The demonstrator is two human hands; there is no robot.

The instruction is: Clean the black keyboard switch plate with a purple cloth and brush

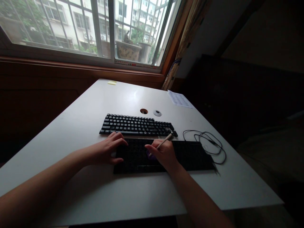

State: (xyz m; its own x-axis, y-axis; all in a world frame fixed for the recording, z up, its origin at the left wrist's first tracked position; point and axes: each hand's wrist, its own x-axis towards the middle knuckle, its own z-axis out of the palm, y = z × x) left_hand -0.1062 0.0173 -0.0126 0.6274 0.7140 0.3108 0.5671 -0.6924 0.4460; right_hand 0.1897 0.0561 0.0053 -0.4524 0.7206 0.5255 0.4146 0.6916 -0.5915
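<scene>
A black keyboard base (pixel 190 155) lies near the front of the white table, its deck dark and without visible keycaps. My left hand (pixel 110 147) rests over its left end, thumb and fingers apart, fingertips touching the deck. In my right hand (pixel 165 152) is a slim brush (pixel 164 141) with a pale handle, gripped like a pen. Something purple at the brush's lower end meets the middle of the base, partly hidden by my fingers. Just behind, black keycaps (pixel 133 124) are laid out in rows in keyboard order.
A thin black cable (pixel 222 148) loops on the table (pixel 78 190) right of the base. Farther back are a round cable hole (pixel 143 111), a grey ring-shaped cover (pixel 157 113), a printed sheet (pixel 180 99) and a yellow note (pixel 112 82). A barred window (pixel 78 28) stands behind.
</scene>
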